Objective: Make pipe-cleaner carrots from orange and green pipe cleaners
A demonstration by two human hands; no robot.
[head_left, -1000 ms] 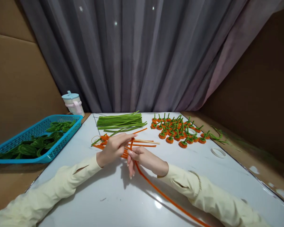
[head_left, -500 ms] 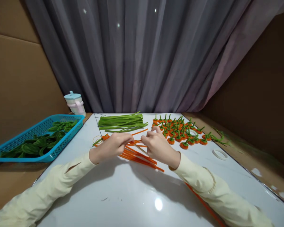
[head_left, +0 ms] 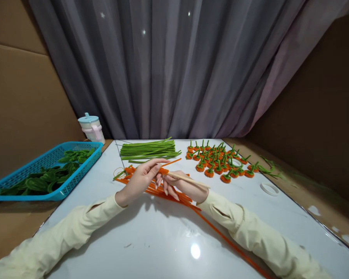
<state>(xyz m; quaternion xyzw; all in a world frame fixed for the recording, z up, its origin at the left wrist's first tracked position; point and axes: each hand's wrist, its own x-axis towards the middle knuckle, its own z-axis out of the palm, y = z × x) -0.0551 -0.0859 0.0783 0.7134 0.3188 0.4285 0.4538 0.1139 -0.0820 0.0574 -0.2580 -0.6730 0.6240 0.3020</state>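
Observation:
My left hand [head_left: 141, 179] pinches a thin wooden stick [head_left: 189, 179] that points right, with orange pipe cleaner coiled round its held end. My right hand [head_left: 182, 186] lies just under the stick, fingers curled on a long orange pipe cleaner [head_left: 221, 236] that trails back along my right sleeve toward the table's near edge. Both hands hover over a loose pile of orange pipe cleaners [head_left: 151, 188] on the white table [head_left: 151, 240].
A bundle of green pipe cleaners [head_left: 148, 150] lies behind the hands. Several small orange coils with green stems [head_left: 218, 161] sit at the right, a white ring [head_left: 269, 188] beyond them. A blue basket of green leaf shapes [head_left: 46, 170] and a lidded cup [head_left: 90, 127] stand at the left.
My right hand swung from above the stick to beneath it, palm turned inward. The long orange pipe cleaner now trails along my right sleeve again. My left hand kept its pinch.

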